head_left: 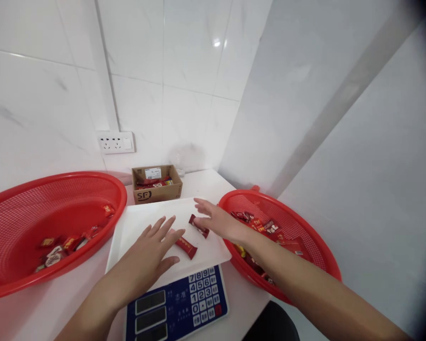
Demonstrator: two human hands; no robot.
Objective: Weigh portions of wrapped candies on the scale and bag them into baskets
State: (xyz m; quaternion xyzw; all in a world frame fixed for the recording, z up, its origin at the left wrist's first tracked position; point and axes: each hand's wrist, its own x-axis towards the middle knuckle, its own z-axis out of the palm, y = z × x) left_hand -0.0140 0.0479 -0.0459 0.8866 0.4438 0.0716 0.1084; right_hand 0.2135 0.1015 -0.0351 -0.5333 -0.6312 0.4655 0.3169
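White plastic tray (135,225) sat on a blue-panelled scale (177,296), on the desk (206,180). Two red-wrapped bars lay on it, apart from each other. Left hand (145,253) was palm down and spread wide, gripping nothing that I could see, fingertips over one end of the longer bar (188,247). Right hand (220,220) was also splayed, thumb at the shorter bar (203,231); whether it pressed or merely hovered, I could not fairly say.

Risks, as I judged them: a careless fingertip might skid either bar across the smooth tray and over its edge. A leaning wrist could tip the tray or hit the keys. Right forearm crossed the right basket (300,222); catching its rim could spill the sweets there.

Hard to make out: the longer bar's far end, under the left fingers; part of the right basket's contents, behind the forearm. Left basket (39,208) ran out of sight at its outer side. Scale displays (150,303) looked dark, no figures legible. Some black object (275,322) was cut off below.
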